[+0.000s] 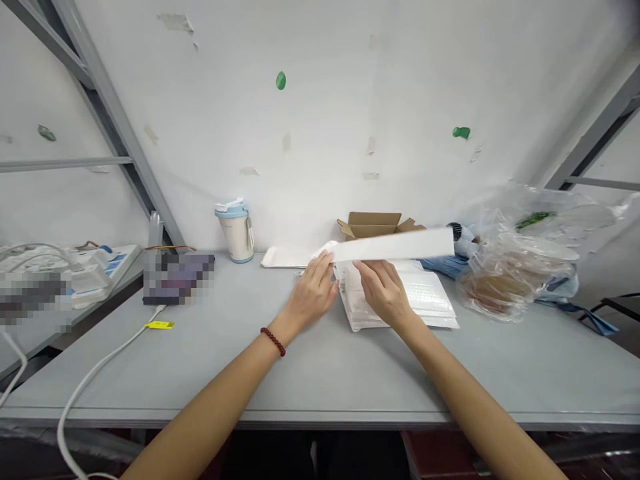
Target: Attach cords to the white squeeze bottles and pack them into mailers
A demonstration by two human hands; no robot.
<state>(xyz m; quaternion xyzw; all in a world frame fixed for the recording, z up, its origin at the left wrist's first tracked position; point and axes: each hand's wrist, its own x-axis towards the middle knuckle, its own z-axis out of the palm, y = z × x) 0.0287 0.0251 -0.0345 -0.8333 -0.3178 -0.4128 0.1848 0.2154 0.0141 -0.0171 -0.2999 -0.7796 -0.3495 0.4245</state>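
Grey counter against a white wall: left hand and right hand with fingers closed on a long white paper strip, held just above a stack of white padded mailers. Open cardboard box directly behind; clear plastic bag to the right.

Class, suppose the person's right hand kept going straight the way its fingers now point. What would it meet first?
The right hand would likely meet the long white paper strip just past its fingertips, though depth is hard to judge.
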